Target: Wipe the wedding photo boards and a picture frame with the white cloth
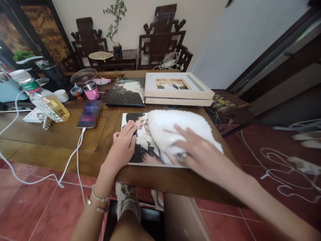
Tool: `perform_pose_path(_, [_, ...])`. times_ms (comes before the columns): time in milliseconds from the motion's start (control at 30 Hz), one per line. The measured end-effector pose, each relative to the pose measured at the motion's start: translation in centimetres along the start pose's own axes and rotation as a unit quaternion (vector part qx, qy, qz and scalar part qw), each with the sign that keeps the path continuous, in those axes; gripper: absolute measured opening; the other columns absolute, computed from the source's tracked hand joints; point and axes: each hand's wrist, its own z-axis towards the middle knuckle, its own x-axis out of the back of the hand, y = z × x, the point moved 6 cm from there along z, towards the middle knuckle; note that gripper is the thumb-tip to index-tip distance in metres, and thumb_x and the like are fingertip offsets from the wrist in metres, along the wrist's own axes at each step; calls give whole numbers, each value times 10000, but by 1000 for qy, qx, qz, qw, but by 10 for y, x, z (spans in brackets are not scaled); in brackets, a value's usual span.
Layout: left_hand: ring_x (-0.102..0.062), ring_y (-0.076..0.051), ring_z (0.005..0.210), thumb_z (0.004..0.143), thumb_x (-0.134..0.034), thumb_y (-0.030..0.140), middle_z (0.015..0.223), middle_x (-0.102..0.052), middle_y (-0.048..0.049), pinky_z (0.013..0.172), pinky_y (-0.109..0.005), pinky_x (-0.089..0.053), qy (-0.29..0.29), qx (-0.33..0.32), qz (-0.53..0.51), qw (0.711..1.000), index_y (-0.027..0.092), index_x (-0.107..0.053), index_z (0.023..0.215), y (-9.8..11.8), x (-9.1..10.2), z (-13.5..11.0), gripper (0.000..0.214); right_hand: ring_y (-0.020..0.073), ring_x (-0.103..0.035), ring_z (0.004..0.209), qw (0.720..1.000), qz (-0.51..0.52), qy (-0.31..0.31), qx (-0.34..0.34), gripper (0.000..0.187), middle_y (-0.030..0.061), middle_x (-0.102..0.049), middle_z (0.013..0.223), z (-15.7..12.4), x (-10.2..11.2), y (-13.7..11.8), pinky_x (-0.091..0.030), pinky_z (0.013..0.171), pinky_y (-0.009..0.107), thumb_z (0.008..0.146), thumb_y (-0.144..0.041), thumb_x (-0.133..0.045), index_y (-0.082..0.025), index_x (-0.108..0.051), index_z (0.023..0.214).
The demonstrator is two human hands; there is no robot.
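Observation:
A photo panel [144, 147] showing a couple lies flat near the table's front edge. My left hand [123, 144] rests on its left side, fingers stretched out and lying on the surface. On the right half of the panel is a fluffy white cloth [165, 122], which covers much of the picture. My right hand [200, 150] presses on this cloth and grips it with bent fingers, slightly blurred by motion. A ring shows on that hand.
Behind the panel are a dark photo album [120, 92] and stacked framed pictures [175, 92]. To the left are a phone [89, 113] on a white cable [77, 150], a pink mug [91, 92] and a tilted bottle [54, 103]. Cables [283, 174] lie on the floor at right.

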Motion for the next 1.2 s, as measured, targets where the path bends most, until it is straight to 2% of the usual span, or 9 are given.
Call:
perform_pose_path(133, [-292,-212,1425,961,-327,160,1504,-381,-138,1050,-453,-335,3,-7,0,1000,144,-421,1379,2,-7,-2,429,408,-399,1317,993,-68,-21,-97,492,190,-619,1260,37,-15,35,-397,1012,623,730,21,-426,-98,-640,1156])
perform_pose_path(233, [-294,-207,1424,965,-316,166,1504,-380,-140,1052,-453,-333,3,-7,-1,1000,141,-429,1374,1,-12,1,425,449,-337,1339,994,-73,-15,-75,483,173,-510,1393,41,-21,17,-344,1014,680,726,10,-451,-106,-652,1150])
perform_pose_path(400, [-293,-209,1425,958,-321,158,1508,-375,-140,1058,-447,-331,2,-8,-2,1000,135,-408,1394,1,-7,5,445,396,-231,1400,999,5,10,36,467,76,-461,1447,-5,-16,-44,-261,1084,668,613,42,-421,-171,-715,907])
perform_pose_path(533, [-295,-215,1424,952,-329,152,1505,-379,-142,1062,-455,-327,2,-4,-5,1000,135,-426,1381,-1,5,6,440,317,-201,1425,996,49,7,74,320,5,-452,1456,-43,1,-58,-256,1125,610,557,8,-397,-198,-627,641])
perform_pose_path(700, [-295,-218,1423,957,-317,160,1509,-374,-136,1053,-458,-330,1,-3,-6,1000,170,-426,1382,-3,8,1,439,282,-292,1393,998,39,15,45,356,6,-500,1420,-50,10,-9,-356,1092,578,637,-7,-387,-229,-644,743])
perform_pose_path(833, [-296,-215,1423,960,-319,166,1510,-372,-138,1057,-455,-327,4,-5,-6,1000,172,-416,1388,-3,1,-2,438,336,-356,1354,999,-7,15,-41,353,115,-559,1357,-23,-2,45,-396,1051,591,713,-23,-404,-192,-663,885])
perform_pose_path(933, [-291,-209,1425,962,-322,168,1509,-375,-134,1064,-455,-321,2,-6,-6,1000,180,-416,1388,-2,-5,-2,436,402,-374,1336,996,-55,1,-70,427,149,-577,1327,8,-15,58,-391,980,678,726,-21,-396,-159,-652,1040])
perform_pose_path(1067, [-293,-203,1425,961,-328,156,1503,-386,-136,1073,-451,-314,1,-6,-6,1000,172,-428,1378,-1,-9,0,429,424,-373,1327,994,-92,1,-54,431,140,-528,1385,31,-20,26,-388,963,680,727,-25,-437,-147,-658,1076])
perform_pose_path(1200, [-285,-204,1428,964,-326,164,1505,-382,-134,1078,-452,-308,2,-7,-6,1000,169,-424,1382,0,-11,3,429,422,-323,1357,999,-44,11,1,441,137,-514,1397,7,-17,-27,-316,1036,684,667,12,-458,-149,-703,998])
